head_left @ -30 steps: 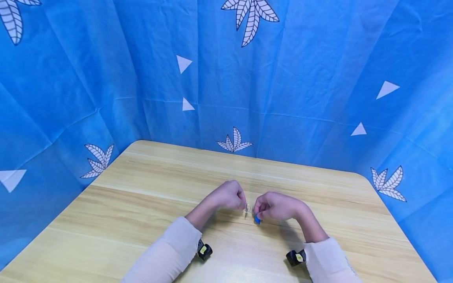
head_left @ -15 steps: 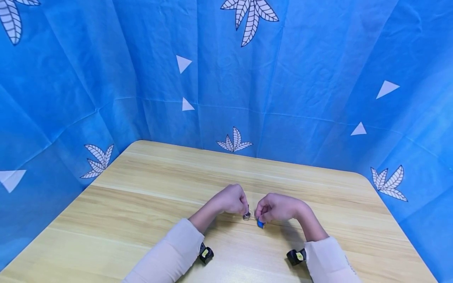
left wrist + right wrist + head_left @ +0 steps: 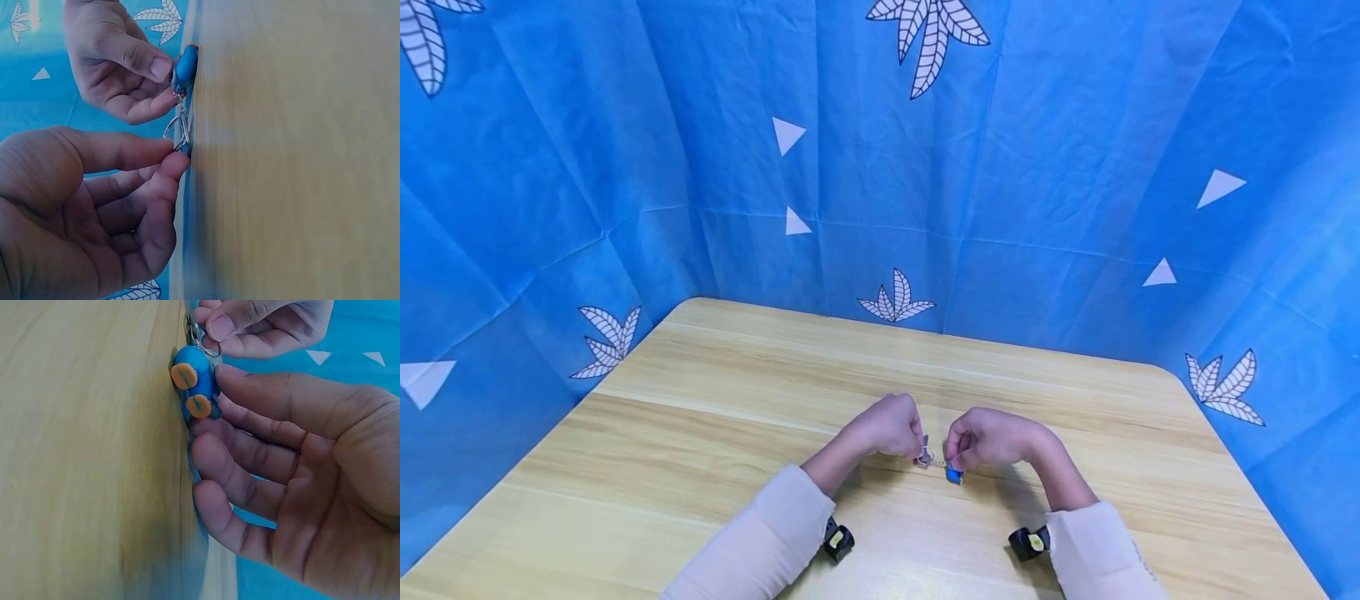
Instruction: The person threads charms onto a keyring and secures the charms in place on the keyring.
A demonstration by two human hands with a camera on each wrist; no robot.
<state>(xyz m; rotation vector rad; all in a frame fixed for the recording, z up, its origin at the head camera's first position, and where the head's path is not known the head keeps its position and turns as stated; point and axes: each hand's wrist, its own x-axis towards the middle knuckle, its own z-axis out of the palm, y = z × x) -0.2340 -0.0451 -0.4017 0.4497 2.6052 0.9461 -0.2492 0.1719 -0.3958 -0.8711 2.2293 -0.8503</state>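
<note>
A small blue keychain figure [image 3: 954,474] with orange feet [image 3: 184,376] is low over the wooden table. My right hand [image 3: 996,437] pinches it between thumb and fingers. A short chain [image 3: 182,105] links the figure to a metal key ring [image 3: 186,130]. My left hand [image 3: 887,425] pinches that ring between thumb and forefinger, the other fingers curled below. In the head view a greyish metal piece [image 3: 923,456] shows at the left fingertips, its shape partly hidden. Both hands are close together, with the chain stretched between them.
The wooden table [image 3: 737,375] has rounded far corners. Blue cloth [image 3: 1037,167] with white leaf and triangle prints hangs behind it and at both sides. Each wrist wears a small black camera, such as the left one [image 3: 838,542].
The left hand has moved slightly down and right, and the metal piece has turned at its fingertips. The right hand has shifted slightly right with the blue figure.
</note>
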